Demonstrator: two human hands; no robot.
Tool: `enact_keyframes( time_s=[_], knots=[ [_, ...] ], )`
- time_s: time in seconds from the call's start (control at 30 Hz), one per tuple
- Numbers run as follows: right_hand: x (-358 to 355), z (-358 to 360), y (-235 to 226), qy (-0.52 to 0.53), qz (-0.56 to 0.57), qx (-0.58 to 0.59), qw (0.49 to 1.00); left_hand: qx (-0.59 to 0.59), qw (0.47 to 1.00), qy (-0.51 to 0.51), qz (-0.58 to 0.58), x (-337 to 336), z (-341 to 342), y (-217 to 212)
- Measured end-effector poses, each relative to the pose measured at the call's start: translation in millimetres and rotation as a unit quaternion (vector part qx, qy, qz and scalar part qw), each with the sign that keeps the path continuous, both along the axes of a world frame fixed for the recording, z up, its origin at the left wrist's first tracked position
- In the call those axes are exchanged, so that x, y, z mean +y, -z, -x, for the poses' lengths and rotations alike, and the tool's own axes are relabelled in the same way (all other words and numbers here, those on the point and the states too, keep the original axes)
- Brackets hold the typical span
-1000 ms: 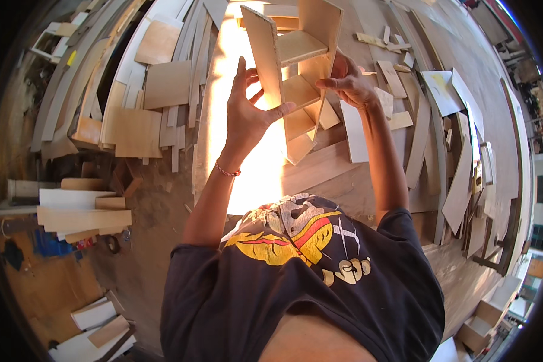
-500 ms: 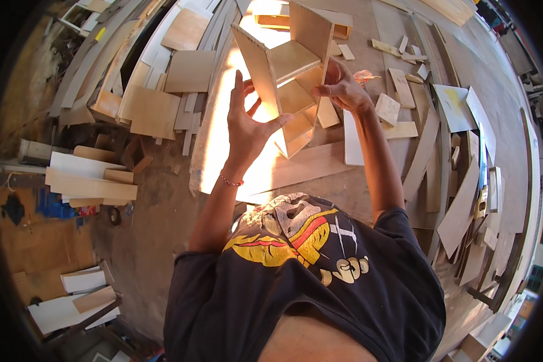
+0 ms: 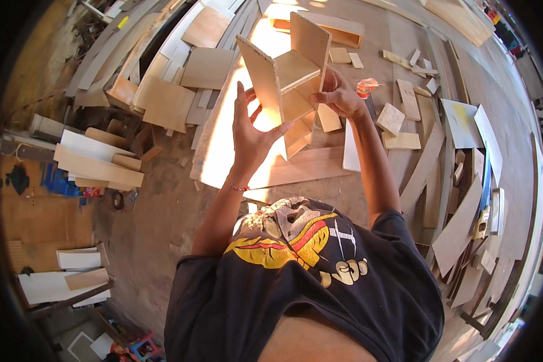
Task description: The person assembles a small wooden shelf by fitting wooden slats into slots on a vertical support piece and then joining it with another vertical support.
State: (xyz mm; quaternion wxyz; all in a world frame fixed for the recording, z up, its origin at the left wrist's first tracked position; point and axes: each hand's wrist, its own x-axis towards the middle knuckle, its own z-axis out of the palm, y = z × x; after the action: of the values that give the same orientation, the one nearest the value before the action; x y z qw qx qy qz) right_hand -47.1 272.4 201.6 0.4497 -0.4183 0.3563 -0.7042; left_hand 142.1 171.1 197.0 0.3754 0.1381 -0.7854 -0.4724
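A small wooden shelf unit (image 3: 261, 75), with two tall side panels and shelves between them, is held up between my hands, tilted. My left hand (image 3: 250, 136) grips its left panel, the thumb over the near edge and the fingers partly hidden behind the panel. On the other side, my right hand (image 3: 342, 99) clasps the right panel, thumb at the front edge and fingers mostly out of sight. Under the unit lies a brown board (image 3: 311, 164) in a patch of bright sunlight. A red and white packet (image 3: 366, 88) rests just beyond my right wrist.
An open wooden frame or box (image 3: 338, 27) stands at the back. Loose wood offcuts (image 3: 391, 119) are scattered to the right, near leaning boards (image 3: 458, 226) and a handsaw (image 3: 481, 220). Stacked panels (image 3: 206, 67) fill the left, with more boards (image 3: 99, 158) lower down.
The whole view has turned slightly, with the surroundings shifting down and mostly to the right. The shelf unit's tilt has changed a little. Both hands keep their hold.
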Motion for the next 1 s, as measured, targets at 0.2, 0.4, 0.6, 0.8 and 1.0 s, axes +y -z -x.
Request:
enact_keyframes(
  time_s=[0.2, 0.4, 0.6, 0.8, 1.0],
  knots=[
    [1.5, 2.4, 6.0, -0.024, -0.015, 0.007, 1.0, -0.085, 0.992, -0.018, 0.087, 4.3, -9.9, 23.1],
    [4.1, 13.8, 19.7, 0.026, -0.075, 0.074, 0.994, -0.222, 0.974, 0.007, 0.036, 6.2, -16.0, 102.3],
    [0.3, -0.6, 14.9, 0.107, -0.107, 0.156, 0.976, -0.247, 0.953, 0.052, -0.166, 3.9, -14.6, 163.5],
    [-3.2, -1.3, 15.9, 0.145, -0.07, 0.189, 0.969, -0.241, 0.967, 0.004, 0.088, -8.7, -8.3, 174.4],
    [-16.6, -0.1, 15.3, 0.186, -0.083, 0.216, 0.955, -0.223, 0.97, 0.081, 0.054, -60.6, 10.7, 178.9]
  ],
)
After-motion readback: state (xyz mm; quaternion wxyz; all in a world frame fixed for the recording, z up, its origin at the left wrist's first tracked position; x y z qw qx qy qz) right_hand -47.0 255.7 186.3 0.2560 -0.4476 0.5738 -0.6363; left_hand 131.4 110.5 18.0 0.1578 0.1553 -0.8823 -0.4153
